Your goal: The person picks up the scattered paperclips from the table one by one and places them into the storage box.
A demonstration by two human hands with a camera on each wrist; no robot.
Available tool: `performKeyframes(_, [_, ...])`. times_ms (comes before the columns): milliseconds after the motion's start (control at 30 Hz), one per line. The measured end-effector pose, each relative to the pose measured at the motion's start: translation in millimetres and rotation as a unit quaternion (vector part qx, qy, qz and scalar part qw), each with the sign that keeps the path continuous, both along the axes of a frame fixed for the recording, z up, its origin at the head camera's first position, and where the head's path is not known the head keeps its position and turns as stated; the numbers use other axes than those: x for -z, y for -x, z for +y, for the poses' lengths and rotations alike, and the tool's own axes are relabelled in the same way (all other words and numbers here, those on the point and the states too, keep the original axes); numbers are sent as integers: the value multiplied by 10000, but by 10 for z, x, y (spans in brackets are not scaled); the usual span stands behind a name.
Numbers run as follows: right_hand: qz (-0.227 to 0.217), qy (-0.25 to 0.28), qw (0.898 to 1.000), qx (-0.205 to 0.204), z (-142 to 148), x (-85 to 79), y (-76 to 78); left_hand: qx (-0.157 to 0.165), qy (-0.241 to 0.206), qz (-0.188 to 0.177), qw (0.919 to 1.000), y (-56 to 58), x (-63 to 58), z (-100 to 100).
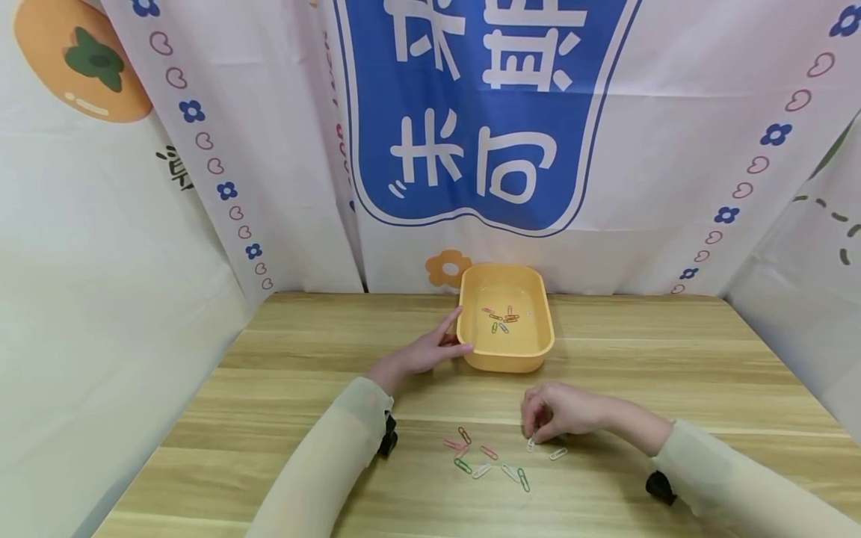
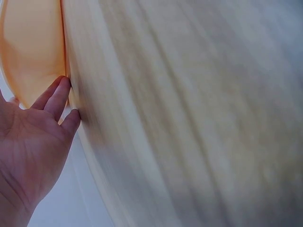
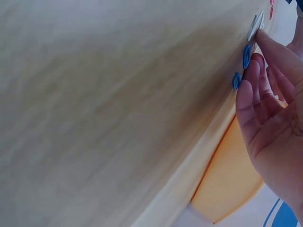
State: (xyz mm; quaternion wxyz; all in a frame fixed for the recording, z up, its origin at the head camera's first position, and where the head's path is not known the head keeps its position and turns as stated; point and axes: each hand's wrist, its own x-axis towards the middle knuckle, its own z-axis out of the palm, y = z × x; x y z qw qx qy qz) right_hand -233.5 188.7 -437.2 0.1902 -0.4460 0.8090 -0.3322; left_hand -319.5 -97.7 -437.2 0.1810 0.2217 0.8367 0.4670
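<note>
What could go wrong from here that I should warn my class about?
1. The white paper clip at the right hand is small and thin, so it might slip before reaching the yellow tub.
2. Two pink paper clips lie bunched together, so reaching for one could drag the other along.
3. The left hand touches the tub's side; too firm a push might shift it.

A rounded rectangular plastic bin (image 1: pixel 507 363) is plain yellow-orange, the wooden table (image 1: pixel 437 403) under it light brown with darker grain. In front of the bin, oval wire paper clips (image 1: pixel 489 452) are pink, dark red, green and white; clips (image 1: pixel 511 318) inside it are mostly reddish, one green. Behind it, a white cloth backdrop (image 1: pixel 673 164) bears a blue panel (image 1: pixel 474 101) with white characters.
</note>
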Motion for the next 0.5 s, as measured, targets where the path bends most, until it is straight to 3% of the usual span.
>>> performKeyframes(200, [-61, -212, 9996, 182, 15, 8, 17, 7, 45, -46, 10000, 7, 6, -1])
performKeyframes(500, [-40, -500, 9987, 48, -7, 0, 54, 45, -55, -24, 10000, 7, 7, 7])
